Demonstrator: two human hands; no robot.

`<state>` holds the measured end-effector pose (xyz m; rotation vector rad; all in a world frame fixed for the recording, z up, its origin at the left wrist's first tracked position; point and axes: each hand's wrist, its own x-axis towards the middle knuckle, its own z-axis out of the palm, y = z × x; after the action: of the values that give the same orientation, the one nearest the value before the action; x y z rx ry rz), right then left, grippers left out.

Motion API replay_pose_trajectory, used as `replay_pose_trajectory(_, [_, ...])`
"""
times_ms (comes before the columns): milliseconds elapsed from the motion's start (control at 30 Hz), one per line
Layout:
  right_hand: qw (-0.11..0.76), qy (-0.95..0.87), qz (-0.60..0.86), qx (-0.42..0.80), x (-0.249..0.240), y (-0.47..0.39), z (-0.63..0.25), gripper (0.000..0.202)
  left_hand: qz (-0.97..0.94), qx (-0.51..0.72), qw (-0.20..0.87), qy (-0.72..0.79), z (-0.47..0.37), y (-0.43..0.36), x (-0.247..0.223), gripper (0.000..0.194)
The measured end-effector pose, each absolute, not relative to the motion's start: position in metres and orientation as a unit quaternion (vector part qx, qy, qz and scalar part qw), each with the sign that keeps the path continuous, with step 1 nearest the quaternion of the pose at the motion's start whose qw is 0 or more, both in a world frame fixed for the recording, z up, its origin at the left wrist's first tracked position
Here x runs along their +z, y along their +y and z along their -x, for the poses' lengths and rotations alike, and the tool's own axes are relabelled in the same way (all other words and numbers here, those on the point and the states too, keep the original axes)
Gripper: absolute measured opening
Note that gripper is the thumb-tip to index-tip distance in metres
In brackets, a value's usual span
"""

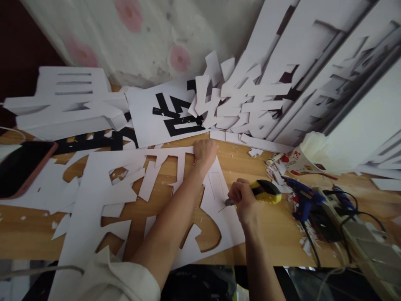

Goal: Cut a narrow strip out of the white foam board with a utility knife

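A white foam board (78,209) with cut-out character shapes lies flat on the table in front of me. My left hand (206,151) is at its far edge, fingers curled down over the edge and partly hidden. A yellow and black utility knife (268,191) is held in my right hand (243,200), its handle pointing right. The knife's thin blade points down-left at the board's right part, close to a drawn narrow rectangle outline (216,186). Whether the blade tip touches the board is hard to tell.
Cut white letters (244,96) lean at the back. A phone (26,167) lies at the left edge. To the right are a blue glue gun (302,196), a paper cup (302,159), cords and a power strip (360,242). White scraps litter the wooden table (266,242).
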<state>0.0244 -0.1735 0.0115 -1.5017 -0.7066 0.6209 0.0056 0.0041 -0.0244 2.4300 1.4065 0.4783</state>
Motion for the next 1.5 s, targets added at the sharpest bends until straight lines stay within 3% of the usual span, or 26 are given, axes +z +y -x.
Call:
replay_pose_trajectory(533, [0.666,-0.245,0.62,0.335,0.007,-0.166,-0.03,0.034,-0.844,0.151,0.161,0.49,-0.003,0.003,-0.019,0.029])
replay_pose_trajectory(733, [0.729,-0.241,0.554,0.323,0.04,-0.175,-0.029,0.042,-0.847,0.128,0.154,0.492,-0.003,0.004,-0.016,0.029])
replay_pose_trajectory(900, [0.817,-0.269,0.419,0.291,0.082,-0.208,-0.031,0.031,-0.856,0.098,0.147,0.486,-0.001,0.002,-0.016,0.025])
replay_pose_trajectory(1200, [0.888,-0.138,0.343,0.274,0.082,-0.247,-0.044,0.033,-0.863,0.068,0.119,0.487,-0.018,-0.019,0.036,0.03])
replay_pose_trajectory(1300, [0.86,-0.116,0.431,0.249,0.081,-0.259,-0.056,0.043,-0.885,0.074,0.106,0.448,-0.038,-0.037,0.062,0.035])
replay_pose_trajectory(1500, [0.618,-0.143,0.737,0.233,0.058,-0.273,-0.069,0.048,-0.919,0.108,0.073,0.372,-0.068,-0.08,0.105,0.039])
